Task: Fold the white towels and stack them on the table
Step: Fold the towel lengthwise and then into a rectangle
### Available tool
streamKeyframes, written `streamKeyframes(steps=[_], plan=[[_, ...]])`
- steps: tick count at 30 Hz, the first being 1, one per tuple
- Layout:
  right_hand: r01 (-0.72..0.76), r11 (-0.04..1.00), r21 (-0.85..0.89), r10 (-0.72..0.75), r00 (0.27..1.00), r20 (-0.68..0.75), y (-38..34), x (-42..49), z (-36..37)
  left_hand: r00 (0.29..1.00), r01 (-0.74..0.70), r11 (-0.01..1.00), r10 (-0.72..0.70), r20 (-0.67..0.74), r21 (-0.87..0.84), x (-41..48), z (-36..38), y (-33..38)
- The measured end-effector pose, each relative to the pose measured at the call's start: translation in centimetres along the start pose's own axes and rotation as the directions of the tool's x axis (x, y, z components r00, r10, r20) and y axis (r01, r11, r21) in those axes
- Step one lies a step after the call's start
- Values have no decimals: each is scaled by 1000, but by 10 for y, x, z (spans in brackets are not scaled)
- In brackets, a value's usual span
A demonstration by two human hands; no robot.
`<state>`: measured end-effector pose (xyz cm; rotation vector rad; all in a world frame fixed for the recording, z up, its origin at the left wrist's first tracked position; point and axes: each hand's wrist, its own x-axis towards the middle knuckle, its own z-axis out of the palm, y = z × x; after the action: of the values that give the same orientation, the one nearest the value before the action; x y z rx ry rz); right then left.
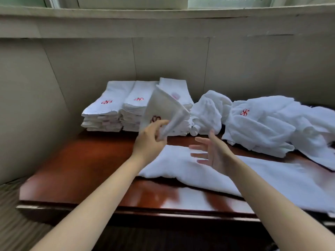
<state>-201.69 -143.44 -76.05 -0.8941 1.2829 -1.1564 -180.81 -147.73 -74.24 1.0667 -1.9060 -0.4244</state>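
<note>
Step, as judged: setting a folded towel (164, 109) on the stacks (126, 109); best lowered flat, edges squared, logo up.
Hands: left hand (151, 137) pinches the folded towel's lower edge, raised before the stacks; right hand (212, 153) spread, holding nothing, above a flat towel (199, 171) on the desk (87, 165).
Right: unfolded pile (262, 124).

Left grip (151, 140) raised, pinching folded towel (163, 107), right grip (213, 153) empty beside it, fingers (197, 147) spread, palm inward
</note>
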Motion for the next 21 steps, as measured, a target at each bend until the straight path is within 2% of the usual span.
streamKeyframes(steps=[1, 3, 4, 5, 6, 8, 9, 11, 13, 15, 16, 17, 18, 19, 21], plan=[[-49, 984, 169, 44, 998, 38, -6, -2, -14, 985, -110, 993, 104, 135, 39, -6, 14, 10], [-113, 933, 343, 90, 993, 82, -14, -8, -37, 883, -269, 962, 226, 411, 49, -18, 37, 25], [-143, 927, 347, 132, 990, 54, -13, -12, -44, 821, -311, 950, 248, 515, 39, -22, 45, 29], [-157, 947, 281, 165, 986, -3, -9, -15, -48, 775, -339, 940, 262, 575, 29, -24, 51, 32], [-159, 976, 151, 174, 981, -88, -5, -17, -50, 760, -350, 937, 267, 593, 25, -25, 53, 34], [-159, 986, -55, 142, 963, -230, 3, -19, -52, 789, -359, 932, 278, 548, 43, -22, 54, 34], [-131, 987, -88, 104, 960, -259, 3, -19, -53, 804, -384, 921, 297, 516, 69, -20, 53, 32], [-3, 999, -45, -9, 966, -260, -9, -26, -57, 809, -455, 869, 313, 498, 194, -18, 50, 27], [167, 983, 71, -144, 955, -258, -31, -38, -67, 805, -558, 734, 363, 469, 388, -18, 49, 23], [288, 941, 176, -235, 934, -268, -52, -52, -86, 799, -593, 571, 506, 325, 568, -21, 54, 19], [328, 924, 199, -267, 922, -279, -59, -59, -99, 786, -567, 540, 580, 213, 622, -22, 57, 16], [354, 911, 212, -287, 912, -294, -62, -66, -111, 787, -520, 560, 608, 106, 645, -22, 60, 13], [359, 910, 207, -284, 904, -320, -61, -72, -122, 819, -453, 622, 574, 21, 639, -21, 62, 10], [331, 928, 174, -255, 901, -351, -56, -77, -132, 881, -362, 708, 472, -24, 607, -19, 64, 7], [174, 985, 6, -154, 887, -434, -36, -80, -148, 995, -99, 853, 102, 23, 512, -16, 66, 0]])
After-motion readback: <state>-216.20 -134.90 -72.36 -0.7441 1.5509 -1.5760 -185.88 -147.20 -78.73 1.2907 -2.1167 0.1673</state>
